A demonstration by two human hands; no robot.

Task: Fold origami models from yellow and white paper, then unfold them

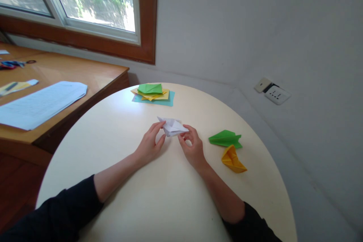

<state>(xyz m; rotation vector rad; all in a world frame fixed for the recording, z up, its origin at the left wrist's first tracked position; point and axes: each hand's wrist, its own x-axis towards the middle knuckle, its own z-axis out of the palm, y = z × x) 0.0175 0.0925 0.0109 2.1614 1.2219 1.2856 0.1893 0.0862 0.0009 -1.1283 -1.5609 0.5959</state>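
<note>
A: Where's the white folded paper (171, 126) rn?

B: Mid round table (159, 204), both hands on it. Left hand (149, 144) pinches its near-left edge, thumb & fingers closed on the paper. Right hand (193, 148) grips the right tip, fingers curled in around it.

A: How far along, d'you think?

B: Partway, I'd say. It's got several creases and a pointed flap sticking up, but no clear final shape. Just right of the white paper lie a green folded model (226, 138) and, nearer the person, a yellow folded model (232, 159). Those two look finished, nobody touching them.

A: More sheets left?

B: Yep. Beyond the white paper, by the table's far edge, a small stack of coloured sheets (153, 93): green on top, yellow under, teal at the bottom. The top ones look pre-creased.

A: Any writing or brands?

B: Nothing readable. Far left of the white paper, on the wooden desk (85, 72), a printed sheet (42, 103) has text lines, too small to make out. Scissors (14, 63) further back on it. Wall socket (273, 91) well off to the right, no label I can read.
</note>
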